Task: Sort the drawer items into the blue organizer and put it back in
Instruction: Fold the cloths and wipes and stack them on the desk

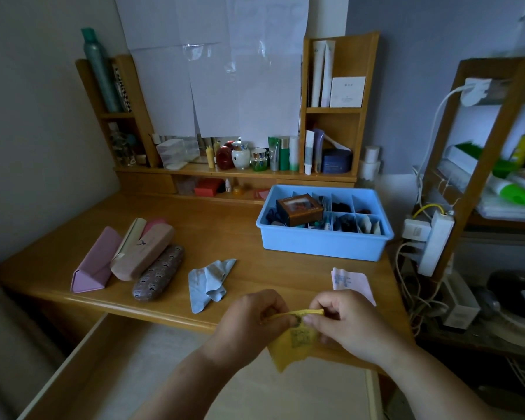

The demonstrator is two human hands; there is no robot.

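Observation:
A yellow cleaning cloth (pixel 288 347) hangs over the open drawer (pixel 109 368), pinched along its top edge by my left hand (pixel 252 322) and my right hand (pixel 346 322). The blue organizer (pixel 322 245) stands on the desk at the right, its compartments holding small items and a brown box (pixel 299 209). A light blue cloth (pixel 208 281) lies crumpled mid-desk. A pink cloth (pixel 350 281) lies flat to the right of my hands. At the left lie a pink folding glasses case (pixel 93 262), a tan case (pixel 143 251) and a patterned brown case (pixel 159 271).
The desk's back shelf (pixel 234 172) carries cosmetics bottles and jars. A wooden rack (pixel 482 147) with a power strip (pixel 435 241) and cables stands to the right of the desk. The drawer's pale bottom is bare where it shows.

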